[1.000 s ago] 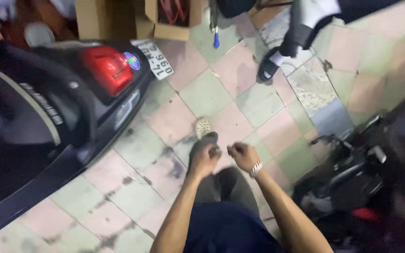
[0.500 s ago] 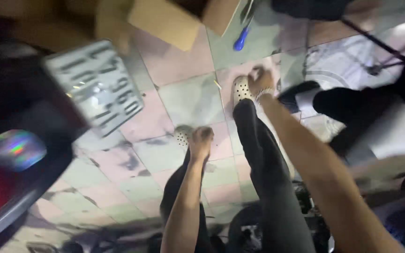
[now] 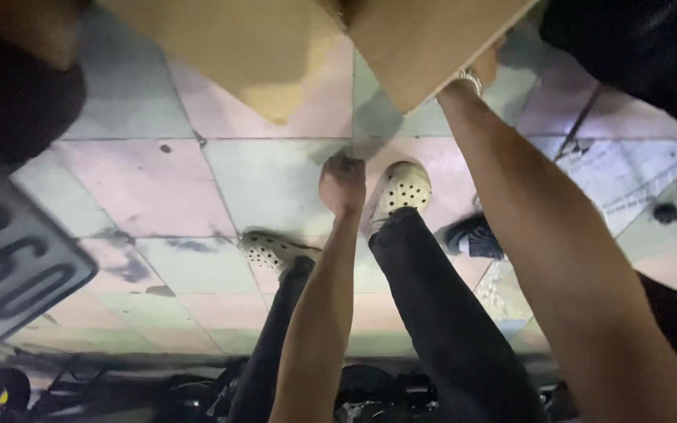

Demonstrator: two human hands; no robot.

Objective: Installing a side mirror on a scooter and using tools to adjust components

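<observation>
The left hand is curled into a loose fist, holding nothing visible, above the tiled floor just beside a pale clog. The right hand reaches the edge of a cardboard box at the top; its grip is hidden, so it cannot be told.

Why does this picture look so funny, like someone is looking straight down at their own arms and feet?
The camera sits on a person's head and looks down, so you see that person's own arms. The left hand is curled into a fist and holds nothing I can see. The right hand reaches up to the brown cardboard box; its fingers are hidden behind it. Below are cream perforated clog shoes on a floor of pink and pale green tiles. At the left edge is a grey vehicle number plate.
</observation>
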